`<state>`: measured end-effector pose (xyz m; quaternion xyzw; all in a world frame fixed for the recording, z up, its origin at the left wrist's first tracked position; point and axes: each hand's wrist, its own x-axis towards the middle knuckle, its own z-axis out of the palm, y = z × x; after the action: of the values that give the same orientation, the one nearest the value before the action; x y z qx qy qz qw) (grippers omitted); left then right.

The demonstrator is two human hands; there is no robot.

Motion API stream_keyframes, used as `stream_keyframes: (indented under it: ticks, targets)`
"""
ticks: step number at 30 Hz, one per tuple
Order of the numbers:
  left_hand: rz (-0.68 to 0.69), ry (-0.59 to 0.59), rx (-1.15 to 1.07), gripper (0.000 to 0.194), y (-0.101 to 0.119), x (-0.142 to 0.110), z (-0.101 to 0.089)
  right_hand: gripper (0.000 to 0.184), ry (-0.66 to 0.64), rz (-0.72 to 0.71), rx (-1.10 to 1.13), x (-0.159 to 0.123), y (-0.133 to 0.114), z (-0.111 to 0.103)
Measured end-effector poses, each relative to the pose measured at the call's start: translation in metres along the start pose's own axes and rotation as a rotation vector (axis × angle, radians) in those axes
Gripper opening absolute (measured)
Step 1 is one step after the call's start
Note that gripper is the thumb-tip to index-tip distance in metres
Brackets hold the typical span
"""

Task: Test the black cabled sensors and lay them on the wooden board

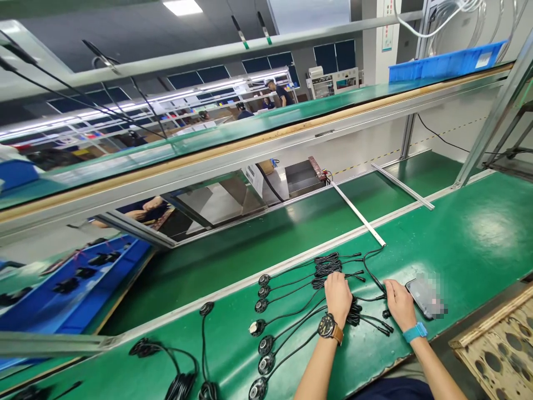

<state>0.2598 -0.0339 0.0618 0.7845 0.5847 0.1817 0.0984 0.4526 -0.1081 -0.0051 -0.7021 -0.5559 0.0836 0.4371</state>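
Observation:
Several black cables with round disc ends (263, 316) lie fanned out in a row on the green bench top (466, 239). Their bundled plug ends (328, 265) gather near my hands. My left hand (337, 297), with a dark wristwatch, rests closed on the cable bundle, its fingers curled down over the cords. My right hand (398, 303), with a blue wristband, lies closed on a thin black cord (372, 272) beside a phone (425, 297).
More coiled black cables (180, 378) lie at the left of the bench. A green conveyor belt (258, 244) runs behind, with two metal bars (358, 214) across it. A blue tray (79, 283) sits at left, a perforated wooden board (499, 344) at right. People work far behind.

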Motion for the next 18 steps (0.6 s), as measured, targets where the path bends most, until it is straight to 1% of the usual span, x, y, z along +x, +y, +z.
stream_keyframes:
  ticks: [5, 12, 18]
  targets:
    - [0.089, -0.102, 0.133, 0.022, -0.008, 0.009, 0.003, 0.046, 0.0, -0.013, -0.012, -0.001, 0.001, 0.002]
    - [0.144, -0.174, 0.142, 0.01, -0.015, 0.027, -0.001, 0.044, -0.001, -0.051, -0.051, 0.0, 0.001, 0.003]
    - [0.182, -0.213, 0.133, 0.022, -0.018, 0.035, 0.002, 0.044, -0.016, -0.063, -0.06, 0.0, 0.0, 0.004]
